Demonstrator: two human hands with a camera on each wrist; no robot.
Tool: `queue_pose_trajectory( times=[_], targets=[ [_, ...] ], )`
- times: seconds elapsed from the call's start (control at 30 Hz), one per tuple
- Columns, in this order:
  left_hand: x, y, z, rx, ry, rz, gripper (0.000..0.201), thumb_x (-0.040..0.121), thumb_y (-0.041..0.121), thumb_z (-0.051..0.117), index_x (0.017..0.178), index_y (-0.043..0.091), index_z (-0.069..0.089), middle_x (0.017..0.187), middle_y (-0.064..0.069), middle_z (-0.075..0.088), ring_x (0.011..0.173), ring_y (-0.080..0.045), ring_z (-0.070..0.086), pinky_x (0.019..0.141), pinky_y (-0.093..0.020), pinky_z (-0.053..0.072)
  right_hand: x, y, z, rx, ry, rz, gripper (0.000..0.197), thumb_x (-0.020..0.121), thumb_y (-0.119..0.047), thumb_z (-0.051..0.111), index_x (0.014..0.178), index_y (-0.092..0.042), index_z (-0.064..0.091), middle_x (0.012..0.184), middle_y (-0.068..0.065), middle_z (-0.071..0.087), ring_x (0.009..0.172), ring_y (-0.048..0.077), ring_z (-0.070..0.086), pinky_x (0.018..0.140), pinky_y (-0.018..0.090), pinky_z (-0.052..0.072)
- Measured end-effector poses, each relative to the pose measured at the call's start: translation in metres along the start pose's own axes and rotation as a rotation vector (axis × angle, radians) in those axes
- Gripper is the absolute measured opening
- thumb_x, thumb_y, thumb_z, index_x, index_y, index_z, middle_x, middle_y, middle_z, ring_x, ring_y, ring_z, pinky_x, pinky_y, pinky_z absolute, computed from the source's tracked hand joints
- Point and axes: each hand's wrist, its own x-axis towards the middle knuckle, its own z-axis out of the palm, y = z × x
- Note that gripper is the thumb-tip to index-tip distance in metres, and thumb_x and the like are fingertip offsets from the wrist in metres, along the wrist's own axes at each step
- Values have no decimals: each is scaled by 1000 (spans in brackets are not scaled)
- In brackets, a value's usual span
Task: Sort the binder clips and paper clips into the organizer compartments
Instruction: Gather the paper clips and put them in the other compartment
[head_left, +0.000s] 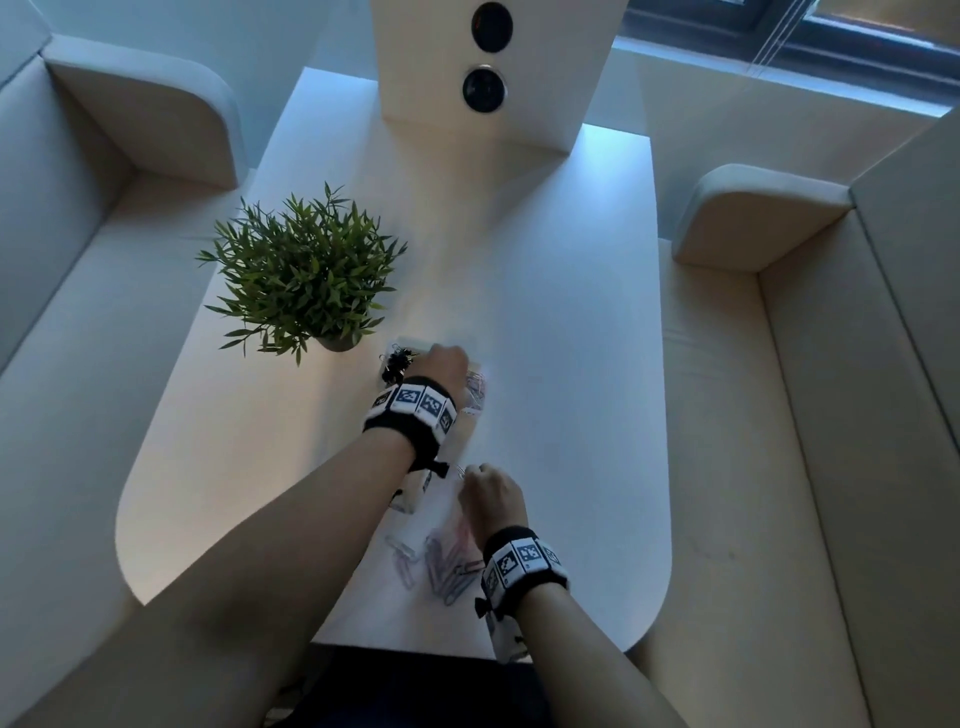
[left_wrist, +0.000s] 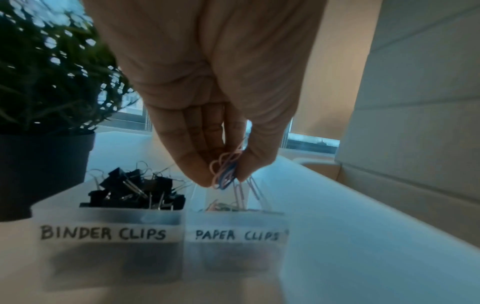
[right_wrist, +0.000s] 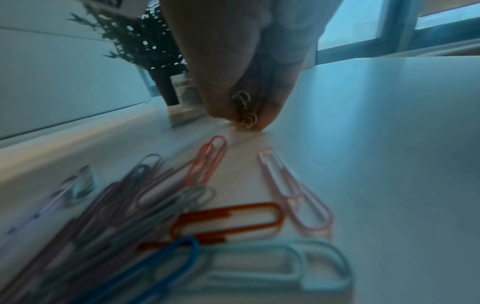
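On white table (head_left: 545, 338), beside potted plant (head_left: 306, 270): clear organizer (left_wrist: 166, 222), two compartments. Left one, label "BINDER CLIPS", heaped with black binder clips (left_wrist: 137, 189). Right one, label "PAPER CLIPS", holds few paper clips. Left hand (left_wrist: 213, 98) above it, pinching coloured paper clips (left_wrist: 226, 170). Right hand (right_wrist: 246, 61) pinching small clips (right_wrist: 245, 111) at tabletop. Loose paper clips (right_wrist: 161, 205) lie nearer table edge.

Left hand (left_wrist: 207, 86) pinching a bunch of paper clips (left_wrist: 225, 170)

Below the fingertips (left_wrist: 200, 174) sits the "PAPER CLIPS" compartment (left_wrist: 235, 236); black binder clips (left_wrist: 137, 191) fill the neighbouring "BINDER CLIPS" compartment (left_wrist: 109, 234).
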Motion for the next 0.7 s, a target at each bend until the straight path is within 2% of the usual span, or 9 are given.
queue_pose_trajectory(
  times=[0.07, 0.13, 0.23, 0.3, 0.4, 0.47, 0.53, 0.6, 0.7],
  targets=[
    [8, 0, 4, 39, -22, 8, 10, 81, 7, 59, 88, 0, 60, 96, -23, 66, 90, -41, 64, 74, -41, 53, 0, 8, -2, 70, 31, 7, 7, 70, 7, 57, 66, 2, 60, 65, 18, 63, 58, 31, 60, 52, 27, 43],
    [13, -3, 6, 23, -35, 19, 15, 84, 11, 58, 93, -1, 60, 100, -23, 65, 93, -41, 63, 76, -42, 53, -1, 19, -5, 157, 108, 47, 14, 77, 0, 52, 67, -1, 62, 66, 19, 62, 61, 30, 58, 57, 29, 43],
    [13, -14, 10, -82, 41, 52, 24, 88, 19, 55, 101, 2, 64, 107, -21, 66, 99, -37, 61, 86, -41, 51, 0, 27, -25, 269, 232, 43, 31, 79, -9, 60, 52, -13, 47, 47, 6, 42, 49, 24, 40, 51, 25, 29],
    [3, -27, 15, -197, 199, 94, 25, 88, 16, 52, 104, 4, 65, 110, -18, 65, 103, -34, 59, 91, -40, 47, 8, 23, -48, 287, 313, -6, 36, 77, -8, 62, 50, -14, 38, 42, -2, 27, 48, 21, 30, 45, 28, 21],
    [-27, -49, 35, -352, 363, 32, 19, 83, 10, 53, 97, 7, 66, 103, -15, 64, 93, -33, 59, 81, -37, 47, 35, 7, -81, 268, 385, -77, 41, 75, -3, 59, 47, -15, 31, 43, -5, 17, 50, 21, 23, 42, 26, 21],
    [-47, -63, 63, -325, 270, -29, 23, 81, 19, 56, 101, 9, 64, 108, -15, 59, 95, -33, 57, 82, -37, 47, 57, -4, -92, 178, 362, -95, 36, 80, -3, 56, 47, -10, 43, 44, 0, 31, 49, 23, 34, 46, 23, 31],
    [-61, -74, 94, -172, 73, -26, 35, 80, 30, 51, 110, 13, 52, 120, -13, 49, 103, -34, 52, 87, -36, 45, 70, -14, -95, 83, 327, -136, 23, 87, -4, 55, 66, 2, 64, 58, 13, 57, 56, 27, 54, 58, 29, 52],
    [-69, -78, 115, -174, -41, -28, 45, 77, 25, 53, 120, 17, 42, 136, -12, 34, 118, -34, 43, 97, -38, 42, 74, -18, -93, 42, 314, -155, 16, 89, -9, 58, 87, 3, 69, 78, 17, 66, 72, 29, 62, 67, 32, 55],
    [-75, -76, 127, -112, -25, 15, 52, 84, 16, 56, 132, 13, 38, 146, -11, 24, 128, -30, 32, 106, -37, 37, 53, -9, -86, 90, 350, -124, 27, 87, -18, 61, 110, -4, 64, 97, 15, 65, 88, 30, 60, 73, 35, 51]
  ],
)
